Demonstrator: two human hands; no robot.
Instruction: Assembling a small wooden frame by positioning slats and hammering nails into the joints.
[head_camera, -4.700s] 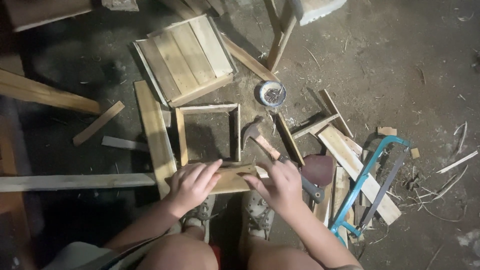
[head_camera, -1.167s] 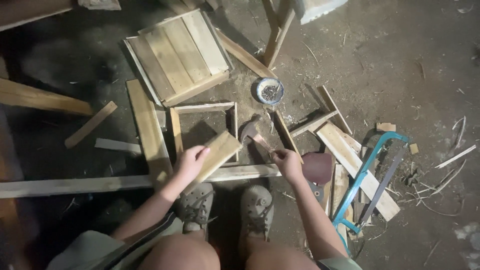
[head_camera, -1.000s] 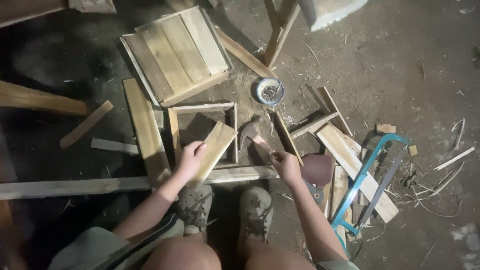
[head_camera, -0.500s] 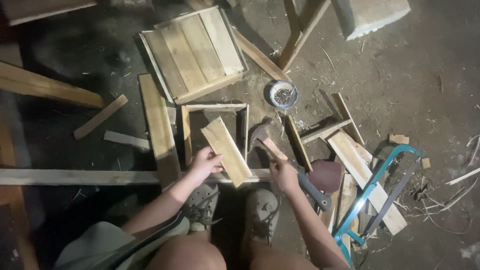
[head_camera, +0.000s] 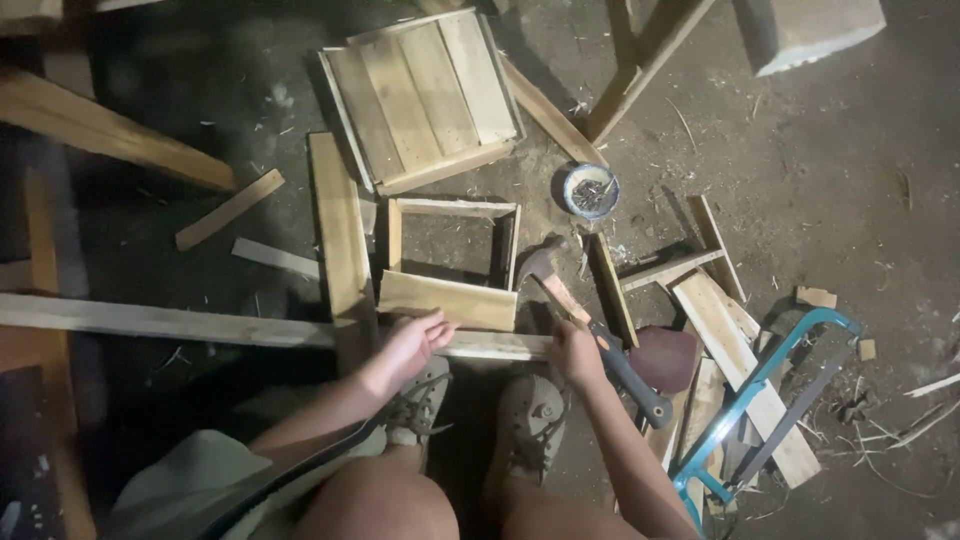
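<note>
Your left hand (head_camera: 412, 343) presses fingertips on the near edge of the short plank (head_camera: 447, 300), steadying it flat across the 6 o'clock side of the square wooden frame (head_camera: 452, 252). The plank's long axis runs 9 to 3 o'clock, dipping slightly at 3. Your right hand (head_camera: 577, 352) curls around the hammer (head_camera: 590, 325) mid-handle; its head points to 11 o'clock, just beside the plank's 3 o'clock end.

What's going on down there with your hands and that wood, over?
Left hand on short plank, laid across near edge of square wooden frame. Right hand at hammer handle, grip unclear. Bowl of nails beyond frame, nothing blocking.
</note>
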